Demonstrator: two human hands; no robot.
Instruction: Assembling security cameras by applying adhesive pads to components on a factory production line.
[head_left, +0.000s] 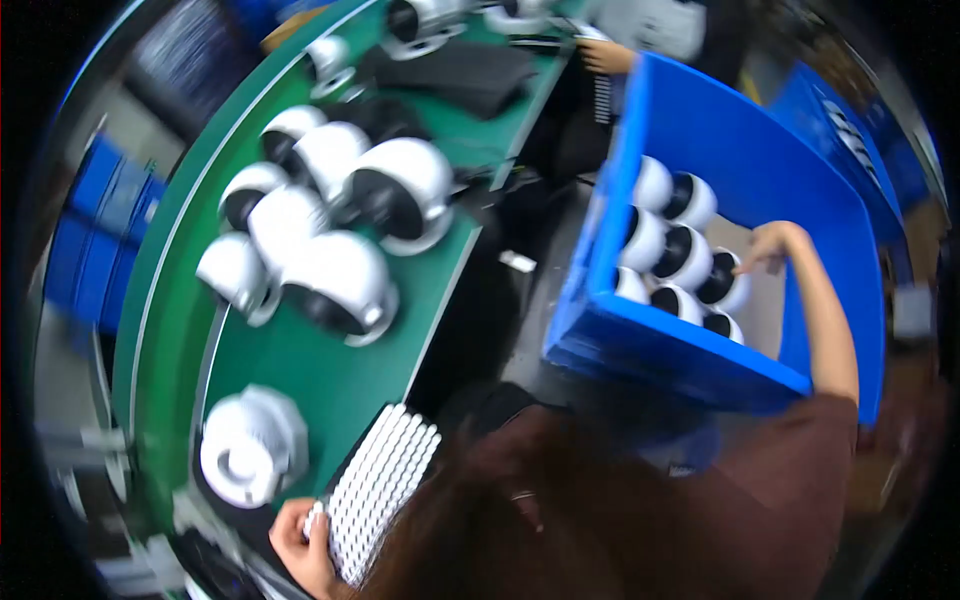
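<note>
Watching remotely, I see white domes [683, 258] partly filling the blue bin [710, 110] (two-thirty), others remaining on the green bench [275, 355] (ten o'clock); left hand [300, 545] pinches white ridged panel [375, 490]; right hand [778, 243] gripping or not, I cannot tell.

Table [300, 375], one: green top, pale edging. Blue bins [95, 230], several, stacked beyond its left side. Blue container [803, 105], one, back right. Brownish shapes [925, 230] nearby, too blurred for me to identify.

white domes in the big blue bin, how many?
8 visible: two far domes, three middle domes, three near domes. The near wall may hide others.
</note>
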